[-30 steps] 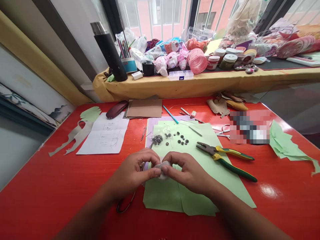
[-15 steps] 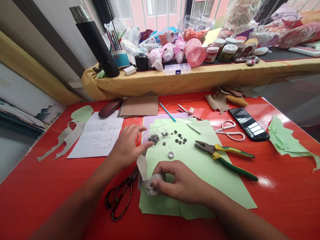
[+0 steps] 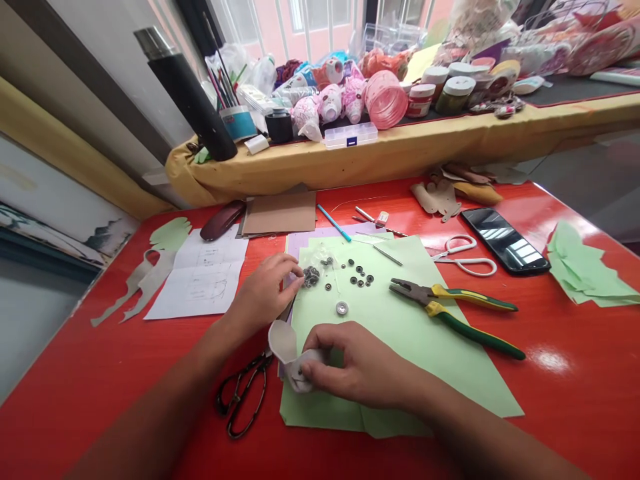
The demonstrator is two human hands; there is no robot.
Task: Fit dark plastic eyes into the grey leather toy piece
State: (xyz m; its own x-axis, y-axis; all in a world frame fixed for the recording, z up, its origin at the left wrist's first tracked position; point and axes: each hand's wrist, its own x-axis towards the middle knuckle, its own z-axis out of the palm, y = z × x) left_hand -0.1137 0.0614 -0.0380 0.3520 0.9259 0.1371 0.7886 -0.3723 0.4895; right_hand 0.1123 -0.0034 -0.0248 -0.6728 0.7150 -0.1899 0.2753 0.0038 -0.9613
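My right hand (image 3: pixel 350 363) pinches a pale grey piece of soft sheet material (image 3: pixel 283 341), perhaps leather or felt, between thumb and fingers. The piece is curled over, and a small dark snap-like fastener (image 3: pixel 301 371) shows beside my thumb. My left hand (image 3: pixel 265 290) is beside the pile of dark metal snap parts (image 3: pixel 311 277) and a clear plastic bag (image 3: pixel 325 253), its curled fingers and thumb slightly apart. Loose dark snap parts (image 3: pixel 360 270) lie on the green paper (image 3: pixel 400 373), with a round silver metal disc (image 3: pixel 342 308) nearer my right hand.
Pliers (image 3: pixel 425 293) and white-handled scissors (image 3: pixel 475 267) lie on the right, near a phone (image 3: pixel 505 240). Dark-handled scissors (image 3: pixel 247 393) rest below my left wrist. A drawn paper sheet (image 3: pixel 200 280) is on the left. Jars and a black flask (image 3: pixel 195 100) crowd the ledge behind.
My left fingers have drawn closer to the thumb near the snap pile. The pale piece in my right hand has tilted open a little. The camera view has shifted slightly.
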